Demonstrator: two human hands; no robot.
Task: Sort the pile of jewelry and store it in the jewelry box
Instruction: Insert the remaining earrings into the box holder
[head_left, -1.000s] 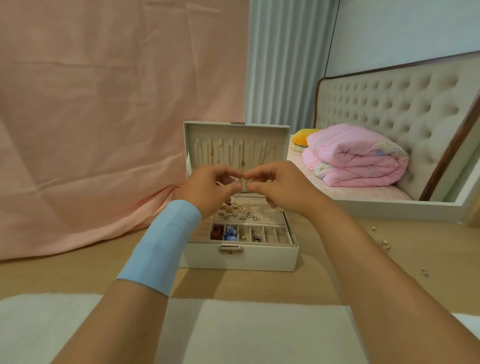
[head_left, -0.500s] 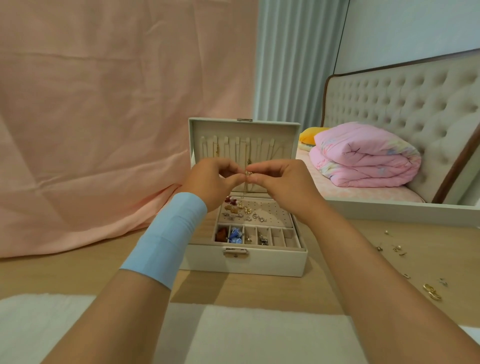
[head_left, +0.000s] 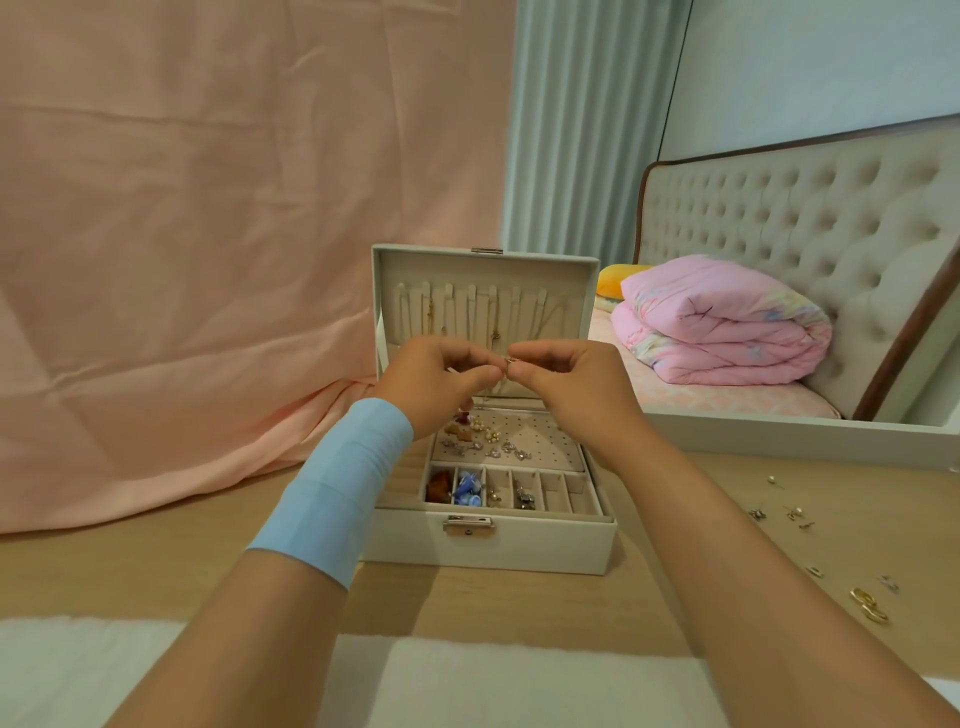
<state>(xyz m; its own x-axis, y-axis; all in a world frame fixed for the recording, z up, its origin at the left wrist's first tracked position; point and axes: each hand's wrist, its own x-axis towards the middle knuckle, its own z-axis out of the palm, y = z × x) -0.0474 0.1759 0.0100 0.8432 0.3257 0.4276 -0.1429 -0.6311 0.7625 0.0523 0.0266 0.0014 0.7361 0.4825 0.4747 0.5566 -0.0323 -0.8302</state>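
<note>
A white jewelry box (head_left: 488, 545) stands open on the wooden table, lid upright with chains hanging inside it. Earrings lie on its perforated pad and in the small front compartments. My left hand (head_left: 431, 382) and my right hand (head_left: 566, 384) are raised together in front of the lid, fingertips meeting. Both pinch a small metal earring (head_left: 509, 361) between thumb and forefinger. A blue band wraps my left wrist. Loose jewelry (head_left: 795, 514) lies scattered on the table at the right, with gold rings (head_left: 867, 605) nearer the edge.
A pink cloth (head_left: 208, 260) hangs behind and drapes onto the table at left. A bed with a folded pink quilt (head_left: 722, 322) and tufted headboard is at the right. White padding (head_left: 467, 686) covers the table's near edge.
My hands stay together at the lid, still pinching the small piece. The camera has shifted right, so more of the scattered jewelry on the right comes into view.
</note>
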